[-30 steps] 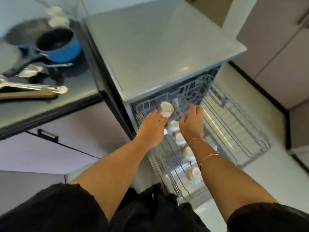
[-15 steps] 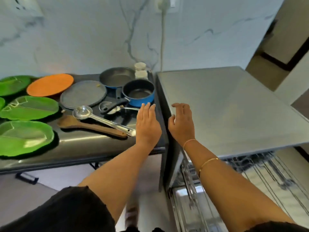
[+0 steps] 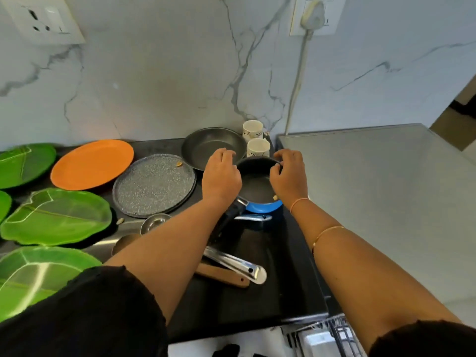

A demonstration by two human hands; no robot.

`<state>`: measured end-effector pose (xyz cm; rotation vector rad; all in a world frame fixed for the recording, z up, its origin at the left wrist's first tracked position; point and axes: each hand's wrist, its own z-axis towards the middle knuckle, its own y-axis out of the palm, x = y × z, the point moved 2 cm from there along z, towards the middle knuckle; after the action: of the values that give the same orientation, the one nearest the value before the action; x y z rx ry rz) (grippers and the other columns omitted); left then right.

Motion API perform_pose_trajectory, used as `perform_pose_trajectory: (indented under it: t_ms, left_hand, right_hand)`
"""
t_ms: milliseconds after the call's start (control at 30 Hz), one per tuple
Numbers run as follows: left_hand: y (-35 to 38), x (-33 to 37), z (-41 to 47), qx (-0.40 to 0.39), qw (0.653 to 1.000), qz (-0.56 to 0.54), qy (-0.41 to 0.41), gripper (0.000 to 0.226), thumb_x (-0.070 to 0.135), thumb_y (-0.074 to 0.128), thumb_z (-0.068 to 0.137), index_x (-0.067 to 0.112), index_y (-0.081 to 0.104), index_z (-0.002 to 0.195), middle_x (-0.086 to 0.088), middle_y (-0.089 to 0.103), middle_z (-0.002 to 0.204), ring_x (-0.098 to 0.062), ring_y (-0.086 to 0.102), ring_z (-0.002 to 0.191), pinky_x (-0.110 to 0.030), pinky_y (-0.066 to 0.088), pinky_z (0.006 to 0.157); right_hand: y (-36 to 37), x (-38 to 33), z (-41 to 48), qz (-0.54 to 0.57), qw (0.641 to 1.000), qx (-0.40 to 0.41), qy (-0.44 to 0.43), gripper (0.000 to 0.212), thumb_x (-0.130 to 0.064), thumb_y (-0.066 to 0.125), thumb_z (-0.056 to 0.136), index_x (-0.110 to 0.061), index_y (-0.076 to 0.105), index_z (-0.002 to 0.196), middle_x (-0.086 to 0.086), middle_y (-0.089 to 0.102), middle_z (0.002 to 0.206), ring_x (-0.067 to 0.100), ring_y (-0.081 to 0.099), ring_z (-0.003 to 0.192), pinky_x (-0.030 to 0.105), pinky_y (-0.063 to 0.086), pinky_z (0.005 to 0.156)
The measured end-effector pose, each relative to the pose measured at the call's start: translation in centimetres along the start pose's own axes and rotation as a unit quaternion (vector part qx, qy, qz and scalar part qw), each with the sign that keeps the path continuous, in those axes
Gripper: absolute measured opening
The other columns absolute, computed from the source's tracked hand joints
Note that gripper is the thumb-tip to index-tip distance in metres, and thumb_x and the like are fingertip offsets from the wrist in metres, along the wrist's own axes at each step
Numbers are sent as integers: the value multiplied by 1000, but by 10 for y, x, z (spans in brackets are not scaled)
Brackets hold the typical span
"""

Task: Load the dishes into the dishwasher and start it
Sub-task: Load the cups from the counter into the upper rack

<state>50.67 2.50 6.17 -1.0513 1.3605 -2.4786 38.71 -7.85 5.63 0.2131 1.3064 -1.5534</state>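
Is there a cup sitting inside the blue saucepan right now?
No, the blue saucepan looks empty, and both white cups stand behind it by the wall.

White marble wall (image 3: 159, 73) with grey veins; switch socket (image 3: 45, 20) top left, plugged socket (image 3: 315, 15) top right, white cable (image 3: 296, 83) running down behind worktop.

I see the blue saucepan (image 3: 262, 206) upright near the table's right edge, two white cups (image 3: 257, 146) behind it at the back-right corner.
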Motion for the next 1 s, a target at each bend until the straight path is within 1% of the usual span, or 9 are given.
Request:
perform_pose_trajectory:
  t_ms: [133,300,500,600,700,800,867,933,1000]
  left_hand:
    - [18,2,36,-53,998,-1,-14,36,17,48,94,11,50,129,-10,48,133,-25,44,123,-34,36,100]
    - [47,15,78,-123,991,40,-34,39,30,51,92,19,50,129,-13,52,126,-29,48,117,-40,41,96]
    - [88,24,114,-220,959,141,-110,52,54,51,86,21,51,127,-9,59,121,-29,50,116,-38,40,94]
    - [104,26,121,-215,953,176,-120,58,58,55,82,15,55,121,-9,60,118,-28,50,113,-36,40,90]
    - [111,31,124,-163,964,185,-97,56,59,56,82,12,61,113,-10,62,109,-27,52,106,-34,42,81]
    - [108,41,123,-107,979,148,-87,52,58,56,82,11,65,102,-12,64,100,-27,53,100,-31,40,72]
    - [103,50,120,-62,991,93,-73,50,58,58,80,10,68,89,-10,65,89,-26,57,92,-32,41,69]
    - [97,62,116,-28,998,17,-53,48,58,61,78,10,68,73,-7,63,76,-24,58,81,-32,44,64]
    - [91,78,108,-16,998,-46,-30,47,59,64,75,13,61,62,-4,61,68,-22,57,73,-32,46,60]
  right_hand:
    - [8,12,28,-11,1000,-6,12,22,-9,51,88,-10,56,109,11,50,115,23,52,99,26,47,82]
    - [13,32,62,-9,1000,-14,26,20,-9,50,88,-10,55,108,9,49,114,22,52,98,28,48,82]
    - [9,63,93,11,998,-16,63,20,-8,49,92,-10,54,111,10,50,117,21,53,100,22,44,82]
    - [7,77,99,31,996,-23,84,21,-7,48,92,-10,53,113,9,49,119,20,52,103,21,43,83]
    - [8,87,103,43,993,-29,105,22,-6,48,93,-9,52,114,9,50,117,16,50,99,19,41,81]
    - [8,89,105,77,987,-17,142,21,-8,47,94,-9,52,115,8,52,110,13,49,92,9,37,70]
    - [7,88,105,130,974,3,188,21,-12,45,96,-9,51,116,6,54,105,16,52,92,10,40,68]
    - [6,87,104,218,938,9,268,22,-19,45,97,-12,50,117,7,55,105,24,57,99,25,52,79]
    - [0,85,99,355,856,-23,376,29,-32,44,98,-12,48,119,12,55,111,30,58,105,40,53,87]
